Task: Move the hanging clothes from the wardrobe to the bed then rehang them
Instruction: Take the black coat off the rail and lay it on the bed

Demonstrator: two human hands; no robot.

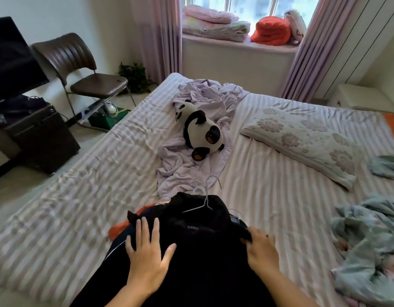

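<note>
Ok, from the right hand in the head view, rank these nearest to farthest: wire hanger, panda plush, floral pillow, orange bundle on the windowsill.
From the right hand:
1. Wire hanger, just ahead-left on the dark clothes.
2. Floral pillow, ahead-right.
3. Panda plush, mid-bed; close to the pillow.
4. Orange bundle, on the windowsill.

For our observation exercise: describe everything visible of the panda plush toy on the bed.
The panda plush toy is black and white, soft-looking, with orange patches on its face and paw. It lies on its side on a crumpled lilac sheet, mid-bed, left of the floral pillow. Neither hand touches it.
</note>
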